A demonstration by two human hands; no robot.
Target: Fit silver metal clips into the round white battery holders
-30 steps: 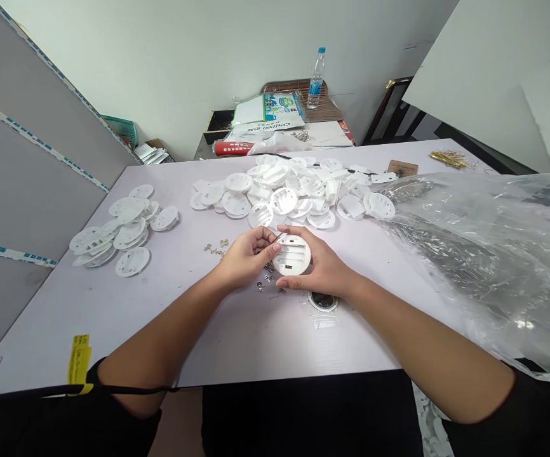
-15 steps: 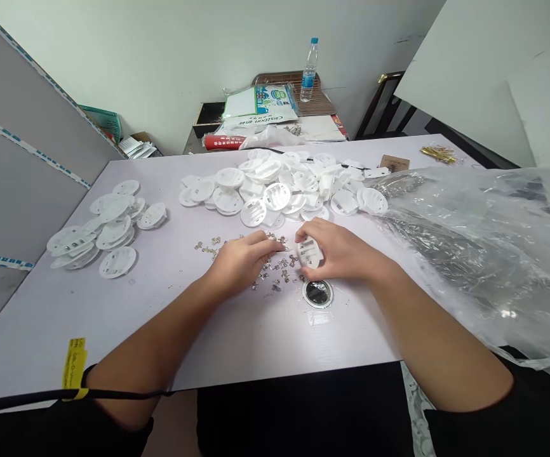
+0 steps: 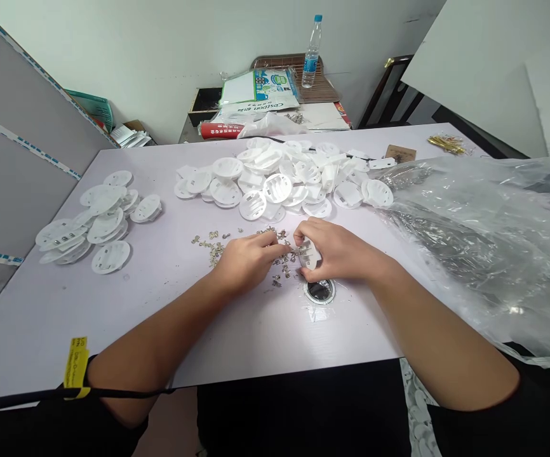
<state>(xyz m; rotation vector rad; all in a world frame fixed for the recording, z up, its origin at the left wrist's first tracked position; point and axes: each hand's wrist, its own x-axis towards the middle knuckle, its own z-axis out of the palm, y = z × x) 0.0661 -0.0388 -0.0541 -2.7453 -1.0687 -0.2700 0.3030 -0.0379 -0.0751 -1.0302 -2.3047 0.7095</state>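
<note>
My right hand (image 3: 333, 249) grips a white round plastic piece with slots (image 3: 310, 255) between thumb and fingers, its slotted face turned left. My left hand (image 3: 251, 257) is closed in a pinch, fingertips close to that piece. Whatever sits in the pinch is too small to name. Small metal clips (image 3: 282, 271) lie scattered on the table under and around the left hand. Just below the right hand is a round dark disc with a pale rim (image 3: 320, 291), partly covered by the hand.
A big heap of white round pieces (image 3: 277, 188) lies beyond my hands. Another pile (image 3: 106, 225) is at the left. A clear plastic bag of metal parts (image 3: 465, 235) covers the right side. Behind stand a water bottle (image 3: 311, 54) and a yellow-tagged black cable (image 3: 18, 397) crosses the front left.
My left hand has moved slightly right, bringing its fingertips up to the white piece. My right hand still holds that piece in nearly the same place. The camera view has shifted a little.
</note>
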